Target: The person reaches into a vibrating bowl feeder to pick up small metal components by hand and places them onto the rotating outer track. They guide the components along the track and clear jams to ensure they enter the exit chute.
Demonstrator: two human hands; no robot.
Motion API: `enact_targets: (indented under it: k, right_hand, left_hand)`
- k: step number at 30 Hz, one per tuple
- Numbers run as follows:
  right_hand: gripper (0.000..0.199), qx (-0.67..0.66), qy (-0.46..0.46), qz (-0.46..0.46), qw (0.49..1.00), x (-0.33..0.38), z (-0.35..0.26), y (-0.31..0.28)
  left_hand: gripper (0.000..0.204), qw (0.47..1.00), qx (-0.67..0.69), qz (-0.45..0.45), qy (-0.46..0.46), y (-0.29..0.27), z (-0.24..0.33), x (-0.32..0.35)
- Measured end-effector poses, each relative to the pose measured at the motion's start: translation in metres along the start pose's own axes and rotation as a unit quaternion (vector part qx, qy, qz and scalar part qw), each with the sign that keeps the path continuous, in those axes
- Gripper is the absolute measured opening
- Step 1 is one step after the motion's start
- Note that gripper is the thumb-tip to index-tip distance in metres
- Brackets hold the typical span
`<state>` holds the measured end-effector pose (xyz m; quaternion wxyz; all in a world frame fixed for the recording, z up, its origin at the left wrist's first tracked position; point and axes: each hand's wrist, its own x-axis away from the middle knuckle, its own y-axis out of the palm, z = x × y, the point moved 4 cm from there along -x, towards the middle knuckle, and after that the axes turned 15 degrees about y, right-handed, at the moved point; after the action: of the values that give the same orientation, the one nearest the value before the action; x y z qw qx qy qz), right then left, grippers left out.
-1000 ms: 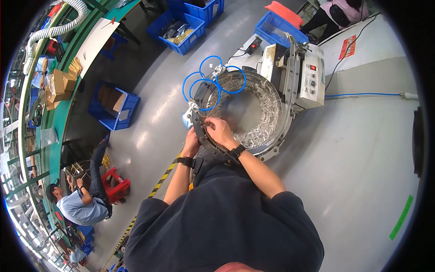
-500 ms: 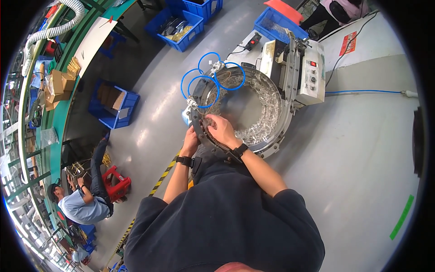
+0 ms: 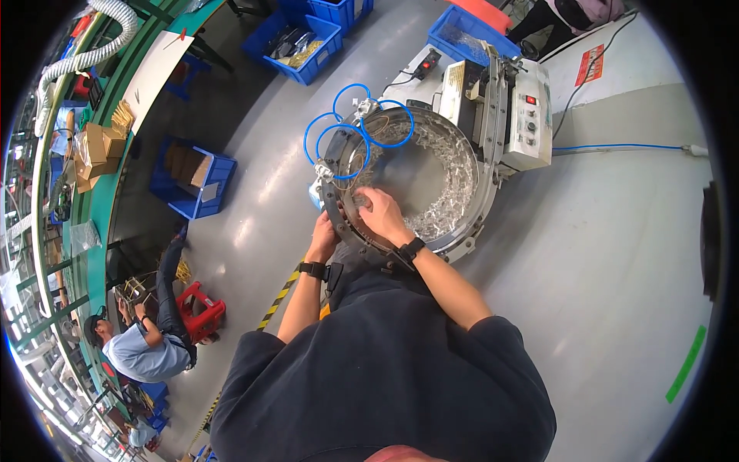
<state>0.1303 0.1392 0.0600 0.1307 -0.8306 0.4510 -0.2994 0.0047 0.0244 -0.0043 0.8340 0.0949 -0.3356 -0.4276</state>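
A round grey metal bowl (image 3: 417, 175) is standing before you; your bare left hand (image 3: 323, 236) is resting at its outer wall, probably steadying it, grip hidden. Your half-curled bare right hand (image 3: 382, 215) is leaning inside, near small pale glinting parts (image 3: 456, 202); whether it's pinching any is unclear.

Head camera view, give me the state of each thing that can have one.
Round metal bowl: open-topped, bare in the middle.
Small shiny parts: heaped along the bowl's wall.
Left hand: at the bowl's outer rim.
Right hand: inside the bowl, fingers bent.
Blue plastic tubing: looped.
White control box: on or off, cannot tell.
Blue plastic bin: open, brown pieces inside.
Brown cardboard box: open.
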Motion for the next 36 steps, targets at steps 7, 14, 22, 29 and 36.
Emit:
enact_targets:
  k: [7, 14, 22, 29, 36]
  right_hand:
    - [0.019, -0.033, -0.038, -0.028, 0.998, -0.010, -0.009, 0.011]
    - [0.018, 0.030, -0.083, -0.074, 0.993, -0.002, 0.003, 0.011]
    - [0.016, 0.008, -0.031, -0.095, 0.995, 0.006, 0.007, 0.004]
    - [0.016, 0.046, -0.058, -0.118, 0.990, 0.007, 0.008, 0.006]
    - [0.021, 0.105, -0.056, -0.207, 0.971, 0.018, 0.025, -0.005]
  left_hand:
    - [0.011, 0.999, -0.013, -0.028, 0.018, 0.002, 0.005, -0.008]
    - [0.010, 0.997, -0.034, -0.072, -0.004, -0.017, -0.008, -0.004]
    - [0.008, 0.999, -0.043, -0.024, -0.021, 0.003, 0.000, 0.010]
    - [0.010, 0.998, -0.020, -0.050, -0.024, 0.003, -0.005, 0.018]
    - [0.010, 0.995, -0.064, -0.055, -0.060, -0.010, -0.032, 0.025]
